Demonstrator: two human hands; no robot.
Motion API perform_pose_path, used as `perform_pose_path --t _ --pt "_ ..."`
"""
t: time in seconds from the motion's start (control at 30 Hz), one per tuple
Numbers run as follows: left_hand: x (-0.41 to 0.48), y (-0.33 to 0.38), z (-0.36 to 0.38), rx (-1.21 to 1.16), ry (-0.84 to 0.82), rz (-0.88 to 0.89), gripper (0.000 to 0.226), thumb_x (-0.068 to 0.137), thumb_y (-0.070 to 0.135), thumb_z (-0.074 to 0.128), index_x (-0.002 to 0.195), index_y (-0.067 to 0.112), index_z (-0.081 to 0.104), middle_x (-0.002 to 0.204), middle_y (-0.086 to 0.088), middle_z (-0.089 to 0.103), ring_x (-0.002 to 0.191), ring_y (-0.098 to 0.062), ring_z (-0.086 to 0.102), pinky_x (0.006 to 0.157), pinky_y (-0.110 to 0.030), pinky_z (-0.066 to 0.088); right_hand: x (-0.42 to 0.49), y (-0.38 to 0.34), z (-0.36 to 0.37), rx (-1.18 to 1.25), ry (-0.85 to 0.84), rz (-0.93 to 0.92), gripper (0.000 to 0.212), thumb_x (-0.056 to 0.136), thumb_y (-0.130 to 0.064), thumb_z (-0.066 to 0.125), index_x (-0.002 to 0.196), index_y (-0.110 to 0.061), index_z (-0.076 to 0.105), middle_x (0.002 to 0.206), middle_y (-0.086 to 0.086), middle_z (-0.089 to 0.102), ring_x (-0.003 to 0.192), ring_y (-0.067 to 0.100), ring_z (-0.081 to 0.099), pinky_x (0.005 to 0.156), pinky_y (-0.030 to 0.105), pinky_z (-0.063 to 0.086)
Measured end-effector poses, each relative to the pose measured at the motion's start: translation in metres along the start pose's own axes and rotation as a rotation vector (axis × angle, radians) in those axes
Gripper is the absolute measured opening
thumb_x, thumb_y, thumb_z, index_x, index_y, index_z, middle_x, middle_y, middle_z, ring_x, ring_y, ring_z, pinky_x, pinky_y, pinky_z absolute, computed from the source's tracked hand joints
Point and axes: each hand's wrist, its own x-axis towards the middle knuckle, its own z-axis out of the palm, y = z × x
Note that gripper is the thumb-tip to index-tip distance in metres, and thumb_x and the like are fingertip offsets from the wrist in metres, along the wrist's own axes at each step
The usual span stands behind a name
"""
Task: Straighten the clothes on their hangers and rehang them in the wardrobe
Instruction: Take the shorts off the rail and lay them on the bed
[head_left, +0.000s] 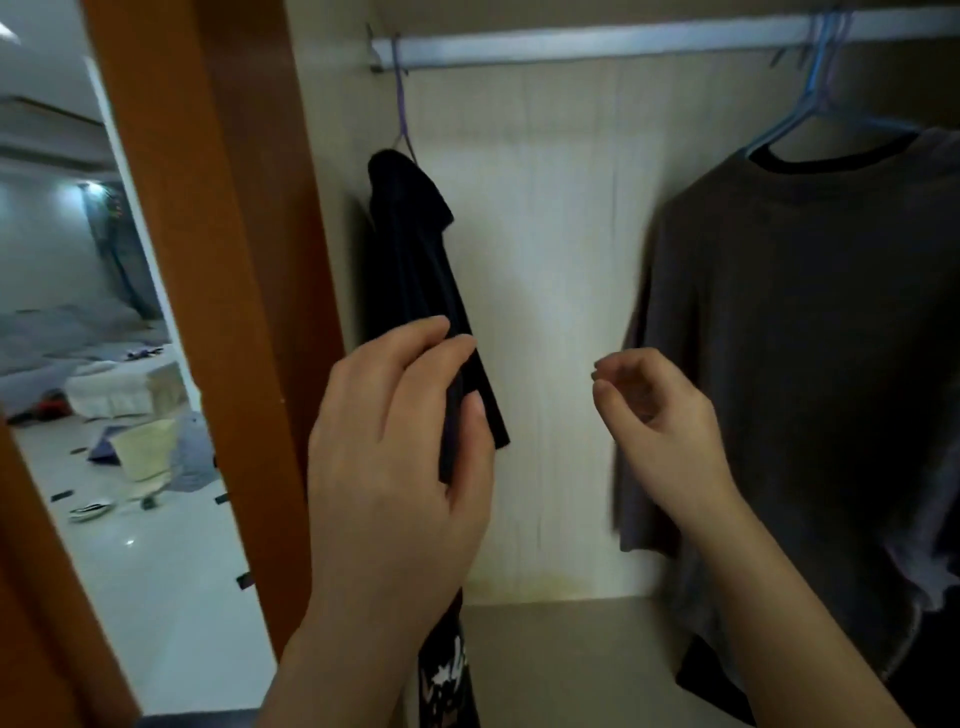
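The print (447, 675) on the black garment (410, 270) is unreadable.

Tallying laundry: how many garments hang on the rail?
2: a dark garment at the left end, pinched by the left hand; a brown T-shirt at the right. Others may hide behind it.

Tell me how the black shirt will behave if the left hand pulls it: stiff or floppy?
Probably floppy: the black shirt drapes in folds where the left hand pinches it. Likely light, and it may swing or slip, hanging bunched on a thin purple hanger.
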Motion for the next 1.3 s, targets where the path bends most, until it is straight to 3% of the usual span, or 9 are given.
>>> perform_pose_path --t 0.23,0.43,0.57,0.67,0.87,1.0,1.13,1.2,1.3 --pt "0.012 -0.017 -0.036 0.173 0.161 0.06 0.026 0.082 0.008 0.056 0.107 0.003 0.063 0.118 -0.016 0.059 0.117 -0.023 0.046 0.106 -0.015 0.022 0.037 -0.061 0.043 0.204 -0.102 -0.1 0.009 0.087 -0.02 0.056 0.094 -0.026 0.054 0.085 -0.019 0.056 0.074 -0.016 0.052 0.062 0.001 0.04" --pt "0.015 -0.028 -0.036 0.312 0.257 0.056 0.032 0.082 0.008 0.057 0.113 0.009 0.062 0.132 -0.02 0.05 0.126 -0.031 0.041 0.106 -0.037 0.031 0.067 -0.111 0.084 0.32 -0.102 -0.157 0.021 0.085 -0.028 0.061 0.1 -0.022 0.048 0.091 -0.005 0.056 0.073 0.0 0.052 0.06 0.003 0.041" --pt "0.017 -0.039 -0.035 0.276 0.259 -0.044 0.046 0.081 0.013 0.057 0.127 0.013 0.049 0.141 -0.021 0.037 0.13 -0.027 0.033 0.108 -0.02 0.022 0.086 -0.121 0.112 0.27 -0.104 -0.065 0.034 0.083 -0.031 0.062 0.109 -0.017 0.047 0.096 -0.001 0.051 0.074 0.007 0.049 0.057 0.013 0.036" --pt "0.017 -0.044 -0.034 0.202 0.239 -0.132 0.054 0.082 0.02 0.053 0.133 0.018 0.037 0.144 -0.017 0.033 0.131 -0.02 0.029 0.104 -0.02 0.025 0.096 -0.114 0.121 0.247 -0.141 0.037 0.037 0.084 -0.023 0.06 0.116 -0.011 0.048 0.089 -0.003 0.05 0.068 0.002 0.046 0.055 0.014 0.034" --pt "0.018 -0.047 -0.033 0.11 0.232 -0.154 0.055 0.082 0.024 0.048 0.135 0.02 0.034 0.144 -0.01 0.033 0.13 -0.01 0.026 0.104 -0.002 0.013 0.104 -0.092 0.1 0.285 -0.128 0.118 0.014 0.082 -0.013 0.059 0.094 -0.013 0.052 0.073 -0.009 0.05 0.067 0.005 0.049 0.065 0.018 0.041" --pt "0.019 -0.048 -0.031 0.094 0.256 -0.15 0.052 0.082 0.026 0.047 0.133 0.018 0.038 0.142 -0.011 0.036 0.127 0.0 0.021 0.099 -0.01 0.017 0.115 -0.086 0.086 0.227 -0.128 0.139 0.02 0.081 -0.016 0.058 0.099 -0.014 0.048 0.076 -0.008 0.049 0.069 0.008 0.049 0.061 0.02 0.04" --pt "0.021 -0.051 -0.032 0.087 0.257 -0.143 0.05 0.083 0.026 0.046 0.132 0.019 0.038 0.14 -0.012 0.038 0.128 -0.009 0.029 0.098 -0.014 0.019 0.135 -0.098 0.088 0.104 -0.146 0.093 0.023 0.083 -0.017 0.056 0.103 -0.013 0.044 0.077 -0.003 0.049 0.068 0.011 0.049 0.056 0.021 0.038" --pt "0.021 -0.052 -0.032 0.075 0.262 -0.146 0.05 0.082 0.027 0.046 0.131 0.02 0.038 0.14 -0.011 0.038 0.127 -0.012 0.031 0.098 -0.019 0.024 0.148 -0.106 0.092 -0.063 -0.183 0.089 0.008 0.084 -0.013 0.052 0.083 -0.009 0.045 0.074 0.001 0.046 0.066 0.016 0.046 0.053 0.024 0.036" --pt "0.021 -0.052 -0.033 0.077 0.27 -0.142 0.05 0.082 0.028 0.045 0.131 0.02 0.039 0.139 -0.011 0.039 0.126 -0.013 0.033 0.097 -0.025 0.029 0.163 -0.113 0.097 -0.203 -0.273 0.15 0.023 0.085 -0.007 0.047 0.065 -0.009 0.037 0.065 0.003 0.039 0.067 0.021 0.047 0.059 0.028 0.042"
